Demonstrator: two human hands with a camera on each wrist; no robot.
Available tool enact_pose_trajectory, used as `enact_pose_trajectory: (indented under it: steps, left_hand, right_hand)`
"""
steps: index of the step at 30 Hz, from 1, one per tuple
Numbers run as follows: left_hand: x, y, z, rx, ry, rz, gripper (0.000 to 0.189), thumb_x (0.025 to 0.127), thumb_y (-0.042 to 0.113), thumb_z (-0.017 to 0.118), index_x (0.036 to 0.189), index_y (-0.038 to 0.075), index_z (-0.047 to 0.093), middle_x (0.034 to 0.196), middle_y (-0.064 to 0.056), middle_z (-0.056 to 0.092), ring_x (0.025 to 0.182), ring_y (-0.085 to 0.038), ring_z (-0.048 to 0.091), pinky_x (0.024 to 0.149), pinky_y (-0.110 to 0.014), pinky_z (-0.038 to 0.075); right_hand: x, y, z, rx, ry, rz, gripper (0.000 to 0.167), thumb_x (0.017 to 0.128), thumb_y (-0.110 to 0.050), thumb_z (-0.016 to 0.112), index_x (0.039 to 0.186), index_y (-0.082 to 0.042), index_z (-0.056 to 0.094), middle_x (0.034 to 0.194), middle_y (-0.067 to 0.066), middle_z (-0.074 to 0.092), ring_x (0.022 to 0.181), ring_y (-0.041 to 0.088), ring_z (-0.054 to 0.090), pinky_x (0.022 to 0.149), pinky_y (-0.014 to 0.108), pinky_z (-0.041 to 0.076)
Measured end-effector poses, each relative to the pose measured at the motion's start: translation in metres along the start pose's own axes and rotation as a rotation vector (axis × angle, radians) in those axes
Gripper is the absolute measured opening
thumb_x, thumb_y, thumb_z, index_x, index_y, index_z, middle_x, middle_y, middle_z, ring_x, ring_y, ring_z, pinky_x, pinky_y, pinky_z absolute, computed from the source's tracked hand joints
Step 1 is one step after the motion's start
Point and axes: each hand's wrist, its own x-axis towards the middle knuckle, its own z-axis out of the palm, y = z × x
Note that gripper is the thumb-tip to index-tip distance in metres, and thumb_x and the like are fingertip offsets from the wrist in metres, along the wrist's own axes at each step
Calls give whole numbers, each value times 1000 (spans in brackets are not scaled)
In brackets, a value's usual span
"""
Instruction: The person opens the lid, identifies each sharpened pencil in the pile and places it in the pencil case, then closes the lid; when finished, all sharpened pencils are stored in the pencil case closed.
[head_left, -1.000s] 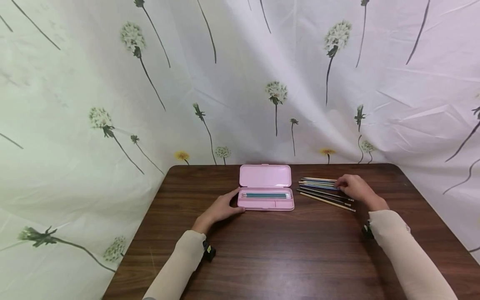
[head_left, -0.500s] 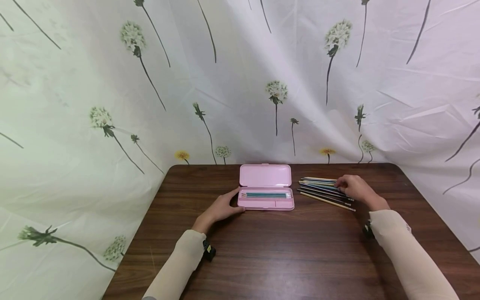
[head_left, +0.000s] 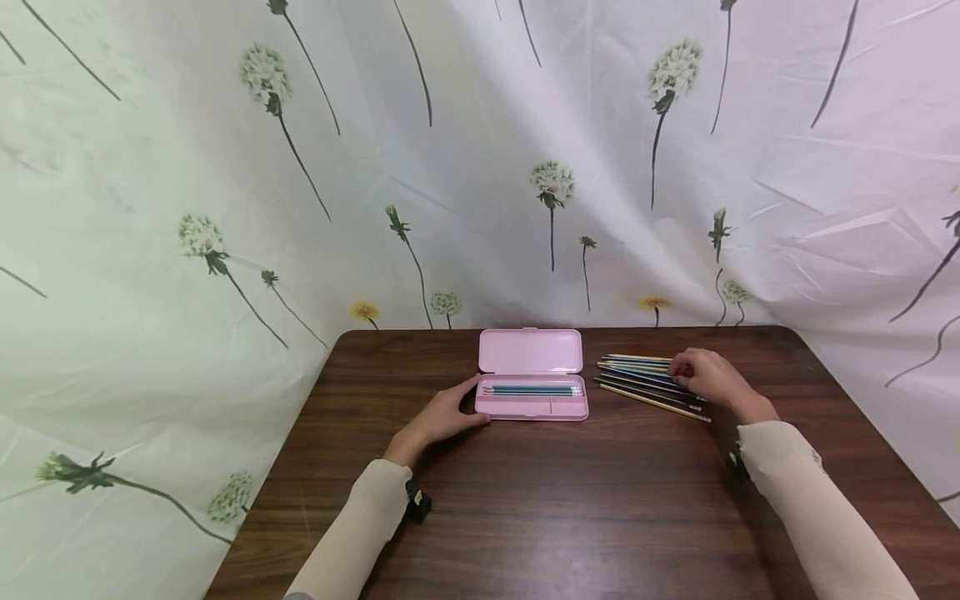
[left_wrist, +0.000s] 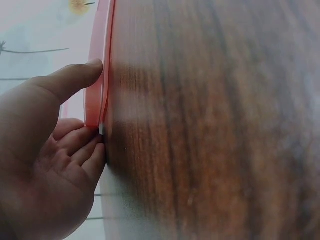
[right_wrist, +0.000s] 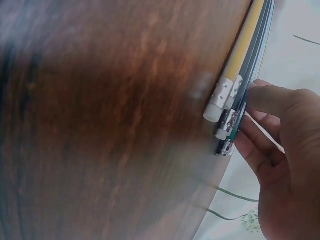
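A pink pencil case [head_left: 531, 407] lies with its lid [head_left: 531, 351] raised at the table's far side. Teal pencils [head_left: 534, 390] with white erasers lie in its long compartment. My left hand [head_left: 441, 414] holds the case's left end, thumb on the front edge and fingers round the corner; in the left wrist view the thumb presses the pink wall [left_wrist: 95, 102]. To the right, several loose pencils fan out, a yellow pencil [head_left: 652, 402] nearest. My right hand [head_left: 708, 377] pinches a dark pencil among them near the eraser ends; its fingertips partly hide which one.
The brown wooden table [head_left: 555, 508] ends just behind the case. A white cloth [head_left: 465, 167] printed with dandelions hangs behind it and at both sides. Dark wrist cameras, such as the left one [head_left: 417, 502], sit under the sleeves.
A blue pencil under my right fingers has swung to a steeper slant, nearer the dark pencils. The nearby pencils have shifted slightly. My left hand and the case stay put.
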Motion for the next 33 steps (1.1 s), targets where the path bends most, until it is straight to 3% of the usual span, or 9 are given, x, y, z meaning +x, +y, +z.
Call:
enact_pose_trajectory:
  steps: [9, 20, 25, 33]
  left_hand:
    - [-1, 2, 0, -13, 0, 3, 84, 99, 35, 77, 168, 12, 35, 170, -14, 42, 157, -36, 40, 126, -57, 36]
    - [-2, 5, 0, -25, -8, 12, 83, 99, 33, 77, 167, 10, 35, 170, -15, 42, 157, -37, 41, 126, -58, 37]
    - [-3, 5, -1, -27, -6, 10, 83, 99, 34, 77, 167, 10, 35, 170, -14, 41, 157, -37, 40, 126, -58, 36]
    - [-1, 1, -1, -12, 0, 1, 85, 99, 36, 77, 168, 10, 35, 170, -15, 41, 157, -36, 41, 126, -57, 36]
  right_hand:
    - [-2, 5, -2, 19, -21, -1, 12, 94, -2, 74, 105, -1, 81, 95, 11, 75, 84, 23, 69, 75, 48, 58]
    - [-9, 7, 0, 8, 12, 11, 7, 96, -4, 75, 100, -5, 80, 94, 9, 75, 84, 24, 68, 75, 49, 57]
    - [-11, 6, -3, 21, 20, 28, 10, 98, -3, 71, 105, -3, 79, 98, 14, 78, 88, 29, 73, 78, 53, 59]
    - [-13, 2, -8, -32, 31, -12, 14, 97, -1, 73, 106, -1, 83, 105, 21, 80, 95, 39, 76, 82, 57, 60]
